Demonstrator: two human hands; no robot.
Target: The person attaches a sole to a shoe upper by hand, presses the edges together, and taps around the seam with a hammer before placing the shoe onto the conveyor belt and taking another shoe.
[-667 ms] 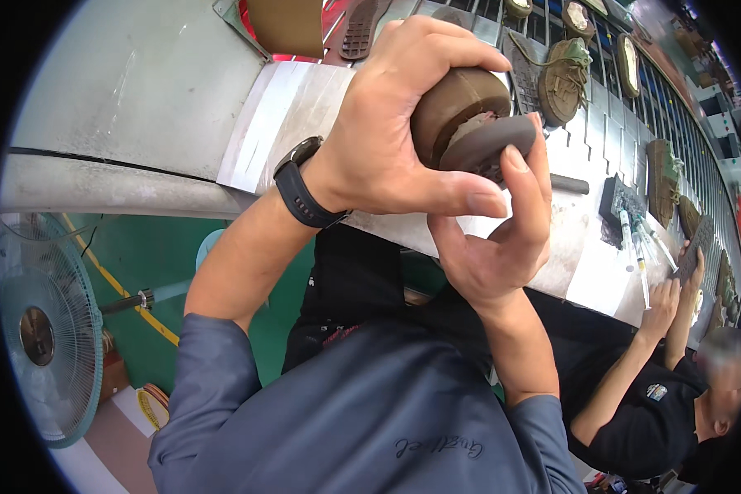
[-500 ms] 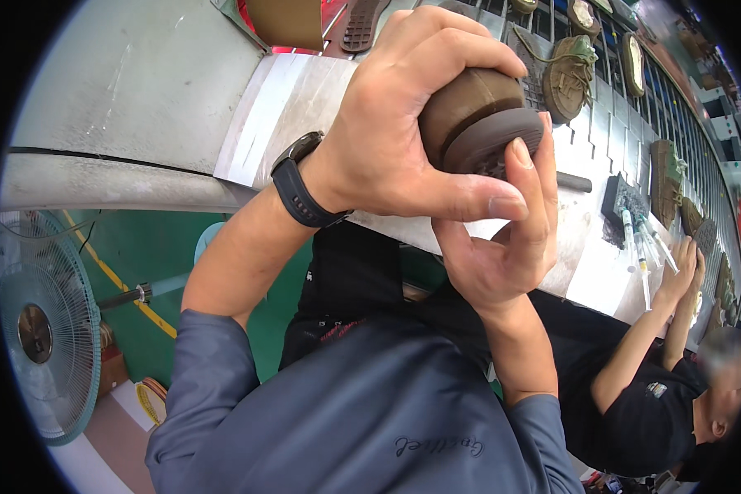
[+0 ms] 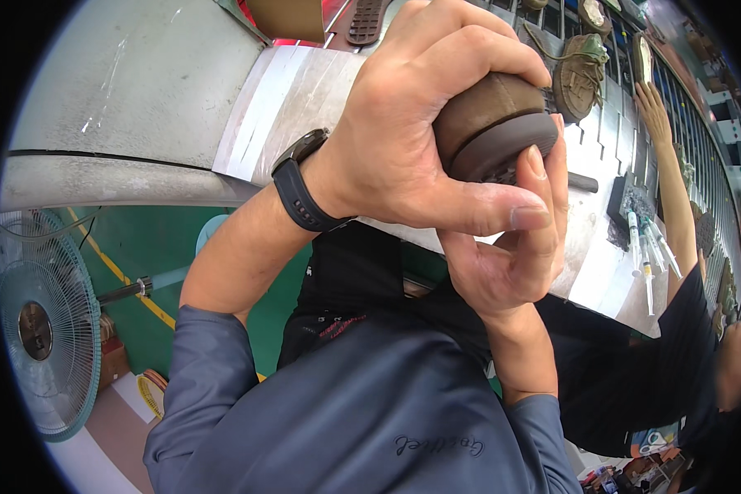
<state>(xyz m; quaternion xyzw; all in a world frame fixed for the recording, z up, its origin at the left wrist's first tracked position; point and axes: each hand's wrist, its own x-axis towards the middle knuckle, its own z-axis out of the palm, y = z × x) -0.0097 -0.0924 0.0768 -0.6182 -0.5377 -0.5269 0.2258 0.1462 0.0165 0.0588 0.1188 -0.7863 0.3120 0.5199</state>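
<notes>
Above the bench edge I hold a brown shoe (image 3: 487,104), its heel end facing me. My left hand (image 3: 403,136), with a black watch on the wrist, wraps round the upper from the left, thumb stretched beneath. A dark brown ridged sole (image 3: 502,148) sits against the upper, with a dark gap line between them at the heel. From below, my right hand (image 3: 510,263) presses its fingertips on the sole's edge and underside. The toe end is hidden behind my hands.
On the metal bench (image 3: 584,222), several syringes (image 3: 646,247) lean on a dark block (image 3: 626,198). A loose sole (image 3: 365,20) and a brown shoe with green lining (image 3: 579,82) lie beyond. A co-worker's hand (image 3: 654,115) touches another shoe on the rack. A fan (image 3: 45,321) stands left.
The co-worker's arm has stretched forward from beside the syringes to a shoe on the rack. My hands and the shoe keep the same hold, slightly further right in view.
</notes>
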